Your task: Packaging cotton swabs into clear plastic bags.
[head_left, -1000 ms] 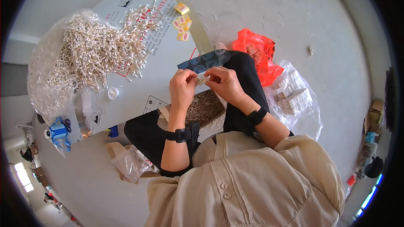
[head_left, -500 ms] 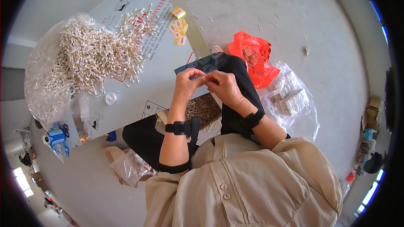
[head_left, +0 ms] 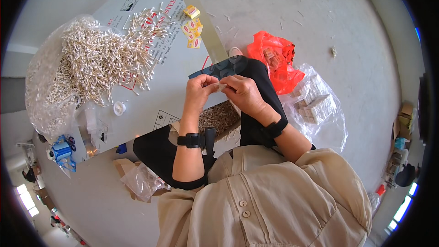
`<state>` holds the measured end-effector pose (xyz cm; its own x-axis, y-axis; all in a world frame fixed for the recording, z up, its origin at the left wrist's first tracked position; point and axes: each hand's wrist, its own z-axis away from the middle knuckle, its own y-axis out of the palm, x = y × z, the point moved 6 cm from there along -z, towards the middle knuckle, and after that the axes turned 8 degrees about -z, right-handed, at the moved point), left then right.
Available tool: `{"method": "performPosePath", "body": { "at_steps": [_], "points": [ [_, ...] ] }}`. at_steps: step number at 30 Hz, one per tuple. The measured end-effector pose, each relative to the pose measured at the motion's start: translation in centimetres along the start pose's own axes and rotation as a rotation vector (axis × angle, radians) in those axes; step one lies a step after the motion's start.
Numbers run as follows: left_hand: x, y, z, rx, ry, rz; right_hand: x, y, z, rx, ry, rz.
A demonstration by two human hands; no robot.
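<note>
Above my lap, both hands meet fingertip to fingertip. My left hand (head_left: 200, 92) is closed in a pinch at one side of a small, whitish translucent piece (head_left: 221, 87), perhaps thin plastic. From the other side, my right hand (head_left: 246, 94) pinches the same piece; its exact kind is too small to make out. Beneath the hands, between my legs, stands an open cardboard box (head_left: 234, 127) with many thin brownish sticks inside, partly hidden by my left forearm. A large heap of cotton swabs (head_left: 103, 59) spills from a clear plastic bag (head_left: 41, 80) on the table to the left.
Yellow-and-white labels (head_left: 192, 28) lie near the table (head_left: 151, 91) edge. A small white round container (head_left: 119, 108) sits by the swabs. At right on the floor are a red plastic bag (head_left: 286, 75) and a clear bag (head_left: 336, 128) of white bundles. A blue-and-white device (head_left: 61, 150) stands at left.
My fingertips have shifted slightly apart, and more of the whitish piece shows between them. Both hands stay in about the same place; the view has shifted slightly.
</note>
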<state>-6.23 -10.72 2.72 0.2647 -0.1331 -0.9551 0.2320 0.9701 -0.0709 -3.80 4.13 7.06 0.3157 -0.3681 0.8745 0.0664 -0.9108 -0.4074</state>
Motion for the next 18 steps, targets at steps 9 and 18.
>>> {"method": "performPosePath", "body": {
  "at_steps": [9, 18],
  "points": [
    [1.0, -0.7, -0.3, -0.035, 0.016, -0.073, 1.3, 0.3, -0.5, 0.046, -0.21, 0.102],
    [-4.9, -1.1, 2.8, -0.174, 0.594, -0.658, 0.8, -0.2, -0.9, 0.097, -0.255, 0.129]
  ]
}}
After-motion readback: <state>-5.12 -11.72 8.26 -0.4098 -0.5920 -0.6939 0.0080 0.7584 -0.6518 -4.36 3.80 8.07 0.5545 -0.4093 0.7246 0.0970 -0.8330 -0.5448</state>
